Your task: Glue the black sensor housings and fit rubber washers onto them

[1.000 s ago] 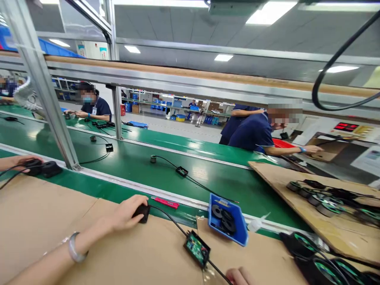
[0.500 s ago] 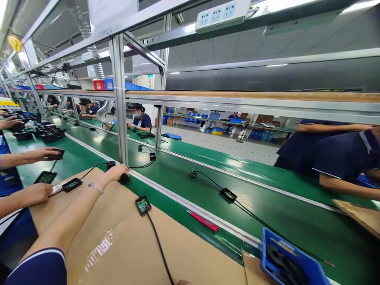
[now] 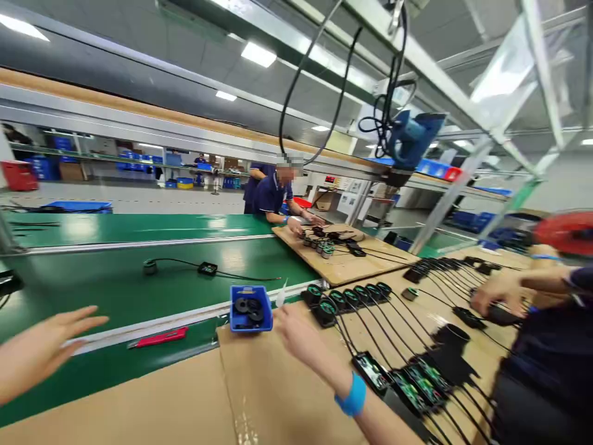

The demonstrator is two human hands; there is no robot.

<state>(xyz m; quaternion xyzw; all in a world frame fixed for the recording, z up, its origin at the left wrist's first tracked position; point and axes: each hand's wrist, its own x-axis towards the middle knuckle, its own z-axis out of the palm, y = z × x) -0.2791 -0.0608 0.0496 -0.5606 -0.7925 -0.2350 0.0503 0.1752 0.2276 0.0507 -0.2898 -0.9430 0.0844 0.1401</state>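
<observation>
My left hand (image 3: 50,349) is at the left edge over the green bench, fingers spread and holding nothing. My right hand (image 3: 299,334), above a blue wristband (image 3: 352,395), is beside a small blue bin (image 3: 251,326). Its fingertips are closed at the base of a small, pale, translucent piece (image 3: 281,294), whose kind I cannot make out. Black ring-shaped parts (image 3: 250,307) lie in the bin. Right of this hand stand several round black housings (image 3: 351,299) with green inside, cabled to open rectangular black boxes (image 3: 370,369) with circuit boards.
A red utility knife (image 3: 160,338) lies near the white rail. On the green belt (image 3: 115,272) sits a cabled round part (image 3: 149,267) with a small box. Cardboard (image 3: 185,402) covers the near bench. A co-worker's hand (image 3: 503,290) handles black parts at right; another person (image 3: 273,194) works across.
The view has swung right. My left hand, earlier at a black part by the rail, is now empty and spread. My right hand has come into view beside the blue bin.
</observation>
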